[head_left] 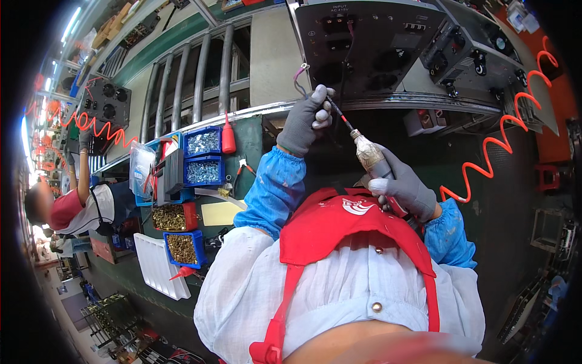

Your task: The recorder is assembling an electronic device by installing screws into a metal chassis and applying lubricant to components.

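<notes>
My left hand (306, 121), in a grey glove, is closed in a pinch near the black equipment box (370, 42). A purple-grey wire (299, 79) with a ring terminal sticks up from its fingers. Gripped in my right hand (403, 188), also gloved, is a power screwdriver (371, 155) with a tape-wrapped front. Its thin bit slants up to the left fingertips; any small part at the tip is hidden by them. The box's dark panel, with a terminal block and round vents, faces me just beyond my hands.
Blue bins (204, 171) of screws, a bin of brass parts (182, 247), a red bottle (228, 138) and pliers (244, 165) lie to the left. Metal rollers (203, 79) run beyond. A coiled orange hose (485, 151) hangs right. Another person (79, 209) works far left.
</notes>
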Action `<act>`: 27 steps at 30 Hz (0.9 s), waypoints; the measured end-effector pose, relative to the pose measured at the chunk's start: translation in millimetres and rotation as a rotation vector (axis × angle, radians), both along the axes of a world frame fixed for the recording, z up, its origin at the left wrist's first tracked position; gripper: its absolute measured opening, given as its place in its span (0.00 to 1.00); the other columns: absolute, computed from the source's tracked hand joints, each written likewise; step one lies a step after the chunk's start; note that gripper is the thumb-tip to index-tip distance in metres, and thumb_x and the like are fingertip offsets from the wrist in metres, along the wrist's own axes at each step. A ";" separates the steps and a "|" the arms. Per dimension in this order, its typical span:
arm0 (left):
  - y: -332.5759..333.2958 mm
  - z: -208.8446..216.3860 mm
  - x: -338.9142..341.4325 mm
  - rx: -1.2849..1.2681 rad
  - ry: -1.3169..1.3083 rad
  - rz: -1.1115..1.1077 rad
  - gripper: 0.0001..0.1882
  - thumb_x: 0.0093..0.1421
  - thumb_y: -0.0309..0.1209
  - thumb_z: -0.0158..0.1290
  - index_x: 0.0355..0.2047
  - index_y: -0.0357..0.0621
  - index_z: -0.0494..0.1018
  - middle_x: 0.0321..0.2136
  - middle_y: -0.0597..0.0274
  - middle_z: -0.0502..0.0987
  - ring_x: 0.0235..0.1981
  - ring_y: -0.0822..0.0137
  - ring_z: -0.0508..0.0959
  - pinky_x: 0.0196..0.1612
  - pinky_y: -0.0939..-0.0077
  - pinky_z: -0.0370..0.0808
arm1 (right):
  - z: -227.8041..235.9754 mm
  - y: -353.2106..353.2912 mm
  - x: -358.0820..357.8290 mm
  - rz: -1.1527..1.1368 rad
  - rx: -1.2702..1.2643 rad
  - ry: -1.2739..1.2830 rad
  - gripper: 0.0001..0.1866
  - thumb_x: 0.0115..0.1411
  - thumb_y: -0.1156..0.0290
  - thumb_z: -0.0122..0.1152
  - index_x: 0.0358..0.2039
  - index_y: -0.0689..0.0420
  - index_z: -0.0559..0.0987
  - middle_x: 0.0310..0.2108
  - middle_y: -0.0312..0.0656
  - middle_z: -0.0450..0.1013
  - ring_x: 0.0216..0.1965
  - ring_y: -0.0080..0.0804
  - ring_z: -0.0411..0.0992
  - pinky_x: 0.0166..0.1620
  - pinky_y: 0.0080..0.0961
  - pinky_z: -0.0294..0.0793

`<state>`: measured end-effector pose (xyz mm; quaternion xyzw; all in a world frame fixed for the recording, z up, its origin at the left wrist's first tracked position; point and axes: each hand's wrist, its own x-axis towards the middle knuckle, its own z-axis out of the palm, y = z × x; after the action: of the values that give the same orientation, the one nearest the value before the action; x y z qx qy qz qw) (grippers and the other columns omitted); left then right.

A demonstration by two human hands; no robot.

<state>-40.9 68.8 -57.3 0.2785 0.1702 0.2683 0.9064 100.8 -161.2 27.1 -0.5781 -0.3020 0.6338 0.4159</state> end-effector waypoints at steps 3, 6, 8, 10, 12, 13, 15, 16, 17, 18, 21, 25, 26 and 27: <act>0.4 3.2 1.2 0.093 0.107 0.021 0.19 0.69 0.43 0.50 0.45 0.36 0.72 0.23 0.70 0.71 0.15 0.84 0.63 0.15 0.91 0.58 | -6.7 -1.1 2.8 0.013 0.013 -0.049 0.51 0.48 0.60 0.71 0.69 0.56 0.54 0.41 0.43 0.69 0.32 0.22 0.71 0.34 0.19 0.74; 2.4 7.6 -0.6 0.194 0.202 0.041 0.19 0.68 0.43 0.52 0.43 0.36 0.73 0.22 0.70 0.71 0.14 0.84 0.63 0.15 0.90 0.58 | -2.8 -1.4 2.4 0.018 0.007 -0.041 0.46 0.51 0.58 0.69 0.67 0.56 0.58 0.38 0.44 0.71 0.30 0.24 0.72 0.31 0.20 0.76; 3.3 16.5 -3.1 0.380 0.332 0.058 0.18 0.67 0.41 0.53 0.42 0.36 0.74 0.21 0.69 0.71 0.14 0.84 0.64 0.15 0.89 0.59 | -4.0 -3.8 13.6 0.030 -0.055 0.215 0.42 0.54 0.57 0.66 0.66 0.55 0.59 0.34 0.44 0.72 0.29 0.26 0.73 0.29 0.22 0.76; 9.4 17.6 -6.4 0.436 0.315 0.036 0.17 0.67 0.41 0.54 0.42 0.36 0.75 0.21 0.69 0.72 0.14 0.84 0.64 0.15 0.89 0.59 | -20.0 -11.1 16.7 -0.062 -0.056 0.843 0.31 0.62 0.51 0.56 0.59 0.56 0.66 0.25 0.45 0.72 0.23 0.30 0.72 0.22 0.25 0.76; 16.5 19.1 -6.8 0.491 0.301 0.018 0.17 0.67 0.40 0.54 0.42 0.36 0.76 0.21 0.69 0.72 0.14 0.83 0.65 0.15 0.88 0.59 | -18.8 -9.9 15.7 -0.135 -0.096 1.196 0.28 0.64 0.47 0.51 0.53 0.58 0.70 0.24 0.44 0.72 0.19 0.29 0.69 0.19 0.23 0.72; 21.2 20.0 -6.4 0.579 0.347 0.009 0.17 0.67 0.41 0.54 0.43 0.37 0.76 0.21 0.69 0.72 0.14 0.83 0.65 0.15 0.88 0.59 | -15.9 -5.8 16.1 -0.139 -0.108 1.252 0.27 0.65 0.46 0.50 0.51 0.58 0.70 0.24 0.44 0.72 0.17 0.29 0.68 0.18 0.23 0.71; 22.9 24.0 -3.2 0.672 0.390 -0.003 0.17 0.67 0.41 0.54 0.45 0.38 0.76 0.22 0.70 0.72 0.14 0.83 0.66 0.15 0.89 0.59 | -19.5 -6.3 14.7 -0.151 -0.093 1.086 0.27 0.65 0.47 0.50 0.52 0.57 0.69 0.24 0.44 0.72 0.18 0.29 0.69 0.19 0.23 0.73; 18.7 26.1 1.6 0.659 0.393 0.031 0.17 0.67 0.41 0.53 0.45 0.40 0.76 0.21 0.70 0.72 0.14 0.83 0.65 0.16 0.89 0.59 | -20.5 -6.3 14.7 -0.166 -0.079 0.917 0.26 0.65 0.48 0.51 0.54 0.56 0.68 0.24 0.44 0.72 0.19 0.29 0.70 0.20 0.23 0.74; 13.8 28.8 6.3 0.645 0.396 0.066 0.17 0.67 0.42 0.53 0.46 0.41 0.76 0.21 0.71 0.72 0.14 0.83 0.65 0.16 0.89 0.60 | -19.9 -4.1 14.0 -0.166 -0.072 0.916 0.26 0.65 0.48 0.51 0.54 0.56 0.68 0.24 0.44 0.72 0.19 0.29 0.70 0.20 0.23 0.74; 6.2 38.2 11.0 0.674 0.490 0.068 0.18 0.68 0.43 0.51 0.49 0.43 0.74 0.23 0.70 0.72 0.15 0.83 0.65 0.16 0.88 0.61 | -17.8 -1.4 12.6 -0.189 -0.051 0.766 0.26 0.64 0.50 0.52 0.54 0.55 0.67 0.24 0.43 0.72 0.19 0.28 0.71 0.21 0.22 0.75; -0.6 33.6 23.4 0.718 0.491 0.233 0.18 0.70 0.43 0.49 0.52 0.43 0.71 0.27 0.67 0.73 0.18 0.83 0.67 0.18 0.87 0.62 | -9.6 2.4 14.0 -0.214 0.006 0.610 0.24 0.63 0.55 0.55 0.53 0.55 0.67 0.25 0.41 0.73 0.21 0.25 0.74 0.23 0.22 0.78; 12.2 16.3 29.1 1.024 0.459 0.621 0.20 0.71 0.42 0.48 0.55 0.42 0.69 0.28 0.65 0.72 0.20 0.81 0.69 0.23 0.84 0.66 | 2.3 5.9 15.9 -0.193 0.111 0.390 0.36 0.57 0.50 0.59 0.60 0.55 0.63 0.28 0.43 0.73 0.22 0.26 0.73 0.23 0.21 0.78; 13.7 13.9 27.4 1.041 0.433 0.637 0.22 0.71 0.45 0.46 0.55 0.41 0.70 0.26 0.65 0.72 0.20 0.80 0.68 0.25 0.82 0.67 | 8.9 7.8 14.4 -0.195 0.125 0.303 0.41 0.55 0.49 0.61 0.64 0.55 0.60 0.28 0.42 0.72 0.22 0.26 0.72 0.23 0.21 0.77; 13.9 16.6 26.6 1.044 0.427 0.643 0.22 0.71 0.45 0.46 0.55 0.41 0.70 0.26 0.65 0.72 0.20 0.80 0.68 0.25 0.82 0.67 | 11.9 9.1 15.1 -0.192 0.131 0.296 0.41 0.55 0.49 0.61 0.64 0.55 0.60 0.28 0.42 0.72 0.22 0.26 0.72 0.23 0.21 0.77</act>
<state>-14.4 82.7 -40.7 0.6648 0.2686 0.5124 0.4726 115.9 -152.1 39.1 -0.4763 -0.2214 0.6483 0.5513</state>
